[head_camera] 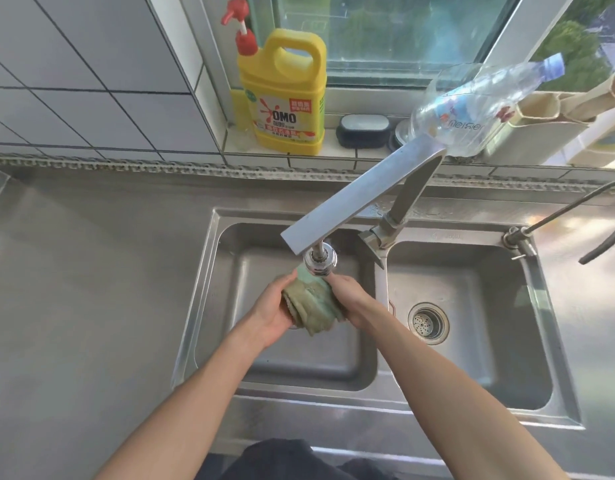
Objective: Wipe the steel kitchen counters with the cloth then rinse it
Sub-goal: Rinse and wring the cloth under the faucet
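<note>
Cloth [313, 306] bunched between both hands — left [273, 311], right [351, 299] — each grip clutching it under faucet [320, 263].

A pale green cloth [313, 304], yellowed along its folds, is being shown against the dull grey steel of the sink [299, 362]. A bright yellow detergent jug [285, 95] is being topped by a red pump and fronted by a red-and-white label. White wall tiles [74, 74] are being crossed by dark grout lines. A clear bottle [472, 102] is being capped in pale blue.
</note>
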Demonstrator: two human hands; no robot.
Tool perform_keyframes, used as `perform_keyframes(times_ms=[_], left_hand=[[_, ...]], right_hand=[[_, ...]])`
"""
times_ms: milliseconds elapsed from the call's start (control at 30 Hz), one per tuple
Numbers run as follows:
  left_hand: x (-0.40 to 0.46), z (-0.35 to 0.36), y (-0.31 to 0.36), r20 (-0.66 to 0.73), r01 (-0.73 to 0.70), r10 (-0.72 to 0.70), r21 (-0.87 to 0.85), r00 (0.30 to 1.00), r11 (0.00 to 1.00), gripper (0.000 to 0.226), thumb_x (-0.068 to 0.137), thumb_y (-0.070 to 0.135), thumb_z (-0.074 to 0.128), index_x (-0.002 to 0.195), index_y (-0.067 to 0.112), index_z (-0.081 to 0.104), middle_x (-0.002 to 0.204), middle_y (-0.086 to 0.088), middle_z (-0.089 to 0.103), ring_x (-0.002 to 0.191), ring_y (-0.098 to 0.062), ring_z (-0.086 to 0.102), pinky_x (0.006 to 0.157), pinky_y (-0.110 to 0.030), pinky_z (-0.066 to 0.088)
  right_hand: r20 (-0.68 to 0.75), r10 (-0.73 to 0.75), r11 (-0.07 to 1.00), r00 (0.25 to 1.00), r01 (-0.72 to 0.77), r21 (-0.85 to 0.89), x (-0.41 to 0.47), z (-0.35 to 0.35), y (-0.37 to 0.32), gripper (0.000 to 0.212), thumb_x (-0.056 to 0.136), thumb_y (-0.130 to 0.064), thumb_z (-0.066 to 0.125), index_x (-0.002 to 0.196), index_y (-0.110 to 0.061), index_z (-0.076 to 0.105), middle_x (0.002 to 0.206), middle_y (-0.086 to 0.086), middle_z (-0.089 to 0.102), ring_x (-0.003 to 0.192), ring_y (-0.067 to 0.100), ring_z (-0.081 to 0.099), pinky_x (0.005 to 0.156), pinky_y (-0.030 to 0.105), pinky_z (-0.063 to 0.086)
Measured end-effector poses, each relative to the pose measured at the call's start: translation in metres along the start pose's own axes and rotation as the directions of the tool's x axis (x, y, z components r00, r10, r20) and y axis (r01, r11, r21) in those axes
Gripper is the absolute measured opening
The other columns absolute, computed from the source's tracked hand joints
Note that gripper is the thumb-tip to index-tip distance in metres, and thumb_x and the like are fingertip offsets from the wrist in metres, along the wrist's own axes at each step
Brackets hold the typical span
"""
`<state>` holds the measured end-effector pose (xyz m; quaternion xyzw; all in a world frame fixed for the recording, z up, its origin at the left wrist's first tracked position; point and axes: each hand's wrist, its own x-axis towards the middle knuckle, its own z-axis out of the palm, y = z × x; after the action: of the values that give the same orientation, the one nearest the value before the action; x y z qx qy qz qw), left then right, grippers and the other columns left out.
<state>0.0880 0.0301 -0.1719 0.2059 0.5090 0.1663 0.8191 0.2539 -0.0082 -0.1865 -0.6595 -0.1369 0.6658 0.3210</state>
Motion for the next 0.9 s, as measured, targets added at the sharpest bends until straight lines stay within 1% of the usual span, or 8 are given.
perform_keyframes(times_ms=[67, 200, 300, 400, 467, 600, 733, 900], left_hand=[[0.003, -0.005, 0.0, -0.08, -0.012, 0.012, 0.007, 0.997, 1.0, 0.038, 0.104, 0.04, 0.053, 0.124, 0.013, 0.07, 0.121, -0.016, 0.074, 0.108, -0.029, 0.068, 0.101, -0.047, 0.051], [0.007, -0.005, -0.006, -0.224, 0.005, -0.006, -0.008, 0.975, 1.0, 0.025, 0.103, 0.039, 0.059, 0.104, 0.017, 0.07, 0.094, -0.008, 0.079, 0.089, -0.024, 0.069, 0.079, -0.038, 0.056], [0.012, 0.003, -0.012, -0.248, 0.002, -0.027, -0.098, 0.968, 0.995, 0.031, 0.1, 0.042, 0.062, 0.114, 0.015, 0.07, 0.108, -0.014, 0.078, 0.096, -0.029, 0.069, 0.08, -0.04, 0.056], [0.015, 0.012, -0.014, -0.229, -0.001, -0.044, -0.193, 0.972, 0.981, 0.049, 0.103, 0.048, 0.054, 0.134, 0.012, 0.066, 0.133, -0.016, 0.071, 0.114, -0.032, 0.067, 0.086, -0.042, 0.056], [0.017, 0.016, -0.016, -0.254, -0.012, -0.045, -0.218, 0.966, 0.976, 0.053, 0.103, 0.051, 0.053, 0.136, 0.012, 0.066, 0.133, -0.015, 0.072, 0.123, -0.032, 0.067, 0.095, -0.044, 0.055], [0.022, 0.019, -0.017, -0.347, -0.074, 0.041, -0.085, 0.937, 0.994, 0.046, 0.099, 0.056, 0.058, 0.123, 0.019, 0.073, 0.115, -0.006, 0.08, 0.107, -0.027, 0.076, 0.076, -0.036, 0.059], [0.024, 0.021, -0.017, -0.343, -0.125, 0.12, 0.007, 0.932, 0.992, 0.046, 0.096, 0.063, 0.06, 0.118, 0.026, 0.075, 0.108, 0.002, 0.082, 0.099, -0.02, 0.079, 0.073, -0.033, 0.059], [0.033, 0.037, -0.02, -0.397, -0.141, 0.198, 0.168, 0.896, 0.976, 0.052, 0.1, 0.056, 0.055, 0.11, 0.008, 0.073, 0.106, -0.013, 0.079, 0.091, -0.024, 0.072, 0.08, -0.043, 0.057]], right_hand=[[-0.073, -0.116, 0.993, 0.991, 0.115, -0.024, 0.0, 0.003, -0.004, 0.038, 0.082, -0.046, 0.068, 0.092, -0.01, 0.074, 0.089, 0.01, 0.078, 0.068, 0.014, 0.07, 0.055, 0.028, 0.051], [-0.148, -0.328, 0.944, 0.933, 0.319, -0.083, 0.0, 0.0, -0.01, 0.016, 0.089, -0.024, 0.072, 0.1, -0.012, 0.072, 0.101, 0.013, 0.076, 0.087, 0.019, 0.071, 0.079, 0.04, 0.061], [-0.179, -0.416, 0.905, 0.892, 0.388, -0.173, 0.001, -0.006, -0.012, 0.005, 0.092, -0.019, 0.07, 0.095, -0.015, 0.069, 0.095, 0.007, 0.074, 0.083, 0.014, 0.066, 0.071, 0.029, 0.056], [-0.185, -0.444, 0.891, 0.877, 0.412, -0.189, 0.003, -0.01, -0.015, 0.009, 0.095, -0.022, 0.068, 0.096, -0.013, 0.066, 0.095, 0.009, 0.073, 0.08, 0.012, 0.064, 0.07, 0.031, 0.054], [-0.185, -0.436, 0.896, 0.881, 0.406, -0.182, 0.002, -0.009, -0.018, 0.014, 0.096, -0.026, 0.067, 0.094, -0.012, 0.066, 0.087, 0.005, 0.071, 0.075, 0.011, 0.062, 0.064, 0.027, 0.052], [-0.155, -0.355, 0.933, 0.922, 0.34, -0.114, -0.002, -0.008, -0.025, 0.032, 0.1, -0.038, 0.059, 0.098, -0.008, 0.068, 0.083, 0.009, 0.07, 0.074, 0.013, 0.061, 0.06, 0.029, 0.05], [-0.08, -0.401, 0.913, 0.912, 0.391, -0.118, -0.006, -0.004, -0.033, 0.018, 0.09, -0.017, 0.072, 0.102, -0.004, 0.072, 0.09, 0.009, 0.078, 0.078, 0.012, 0.07, 0.07, 0.034, 0.057], [-0.223, -0.404, 0.911, 0.887, 0.369, -0.183, -0.004, 0.01, -0.032, 0.006, 0.086, -0.004, 0.073, 0.086, -0.01, 0.07, 0.082, 0.006, 0.074, 0.076, 0.013, 0.064, 0.071, 0.034, 0.054]])
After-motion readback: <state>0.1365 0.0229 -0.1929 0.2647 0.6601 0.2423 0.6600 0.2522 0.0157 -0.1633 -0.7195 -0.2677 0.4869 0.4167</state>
